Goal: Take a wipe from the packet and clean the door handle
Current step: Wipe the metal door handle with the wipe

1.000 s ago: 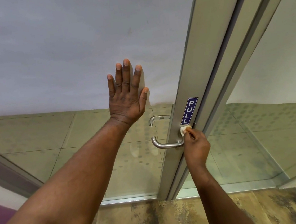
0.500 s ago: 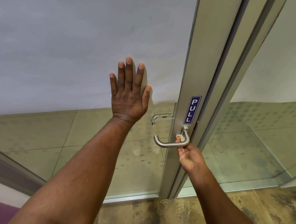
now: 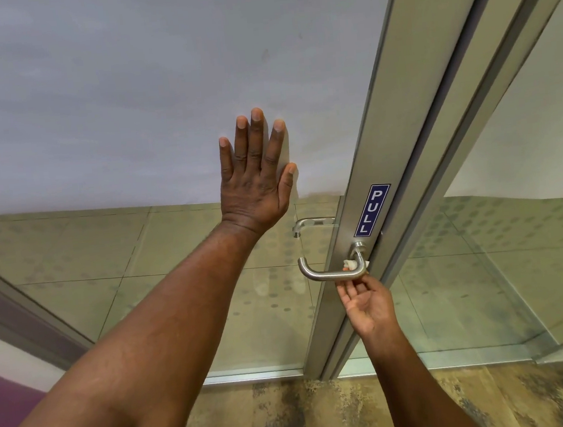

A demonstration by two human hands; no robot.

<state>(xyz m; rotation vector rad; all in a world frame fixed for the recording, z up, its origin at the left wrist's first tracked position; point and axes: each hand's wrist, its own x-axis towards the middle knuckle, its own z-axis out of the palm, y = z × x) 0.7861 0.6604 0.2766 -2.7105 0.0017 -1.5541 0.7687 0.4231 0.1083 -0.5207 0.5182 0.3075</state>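
Observation:
A brushed-metal lever door handle (image 3: pixel 327 273) sticks out from the aluminium door frame (image 3: pixel 381 155), just below a blue PULL sticker (image 3: pixel 372 210). My right hand (image 3: pixel 368 303) reaches up from under the handle, palm towards me, and its fingertips press a small white wipe (image 3: pixel 350 263) against the handle's bend near the frame. My left hand (image 3: pixel 256 177) lies flat on the frosted glass door (image 3: pixel 124 90), fingers spread, holding nothing. The wipe packet is out of sight.
A second handle (image 3: pixel 310 223) shows through the glass on the far side of the door. A fixed glass panel (image 3: pixel 530 206) stands to the right of the frame. Mottled brown floor (image 3: pixel 327 415) lies below, and a purple wall strip at the lower left.
My right hand has dropped from the handle's base beside the frame to under the handle, carrying the wipe round its bend. The left hand stays flat on the glass.

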